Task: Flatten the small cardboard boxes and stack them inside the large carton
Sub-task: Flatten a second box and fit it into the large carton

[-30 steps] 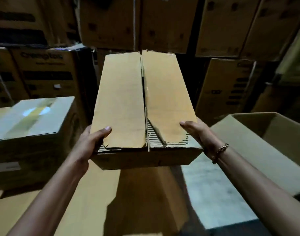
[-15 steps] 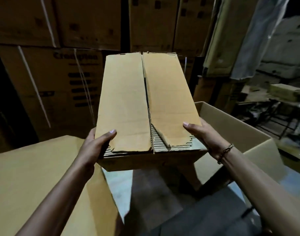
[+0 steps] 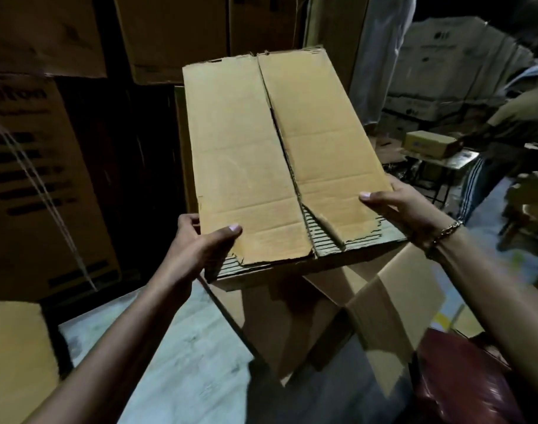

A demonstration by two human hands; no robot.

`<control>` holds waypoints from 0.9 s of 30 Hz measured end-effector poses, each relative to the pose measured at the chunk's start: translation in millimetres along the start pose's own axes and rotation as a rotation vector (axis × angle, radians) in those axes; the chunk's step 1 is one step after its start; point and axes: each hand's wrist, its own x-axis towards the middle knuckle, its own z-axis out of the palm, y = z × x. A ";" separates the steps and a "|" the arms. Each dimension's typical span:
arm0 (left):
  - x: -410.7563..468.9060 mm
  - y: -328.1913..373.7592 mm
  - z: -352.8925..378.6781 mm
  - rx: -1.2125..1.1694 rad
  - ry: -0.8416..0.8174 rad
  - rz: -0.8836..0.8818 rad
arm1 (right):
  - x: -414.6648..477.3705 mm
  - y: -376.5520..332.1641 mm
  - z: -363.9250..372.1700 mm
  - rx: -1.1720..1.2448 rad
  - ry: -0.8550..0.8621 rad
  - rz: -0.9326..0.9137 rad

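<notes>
I hold a small brown cardboard box (image 3: 246, 154) level in front of me, its two top flaps closed with a gap down the middle and torn near edges. My left hand (image 3: 197, 246) grips its near left corner, thumb on top. My right hand (image 3: 396, 209), with a bracelet at the wrist, grips the near right side. Below the box stands the large open carton (image 3: 384, 313), with a flap folded out toward me.
Tall stacks of printed cartons (image 3: 41, 185) fill the left and back. Another brown box top (image 3: 14, 356) lies at the lower left. A person (image 3: 506, 142) stands at the right near a table with a small box (image 3: 429, 143). A dark red thing (image 3: 463, 381) is at the lower right.
My view has swung right while both hands keep hold of the small box. The large carton now lies under the box, and a person has come into view at the right.
</notes>
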 end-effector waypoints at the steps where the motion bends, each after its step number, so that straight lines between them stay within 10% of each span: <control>1: 7.2 0.8 15.2 0.004 0.003 0.002 | 11.1 0.2 -16.0 -0.016 -0.005 -0.001; 13: 53.2 -4.0 217.8 0.019 0.232 -0.121 | 179.0 45.9 -190.8 -0.147 -0.271 0.046; 27: 65.6 -65.3 276.3 0.085 0.296 -0.392 | 246.3 150.3 -206.8 -0.115 -0.518 0.254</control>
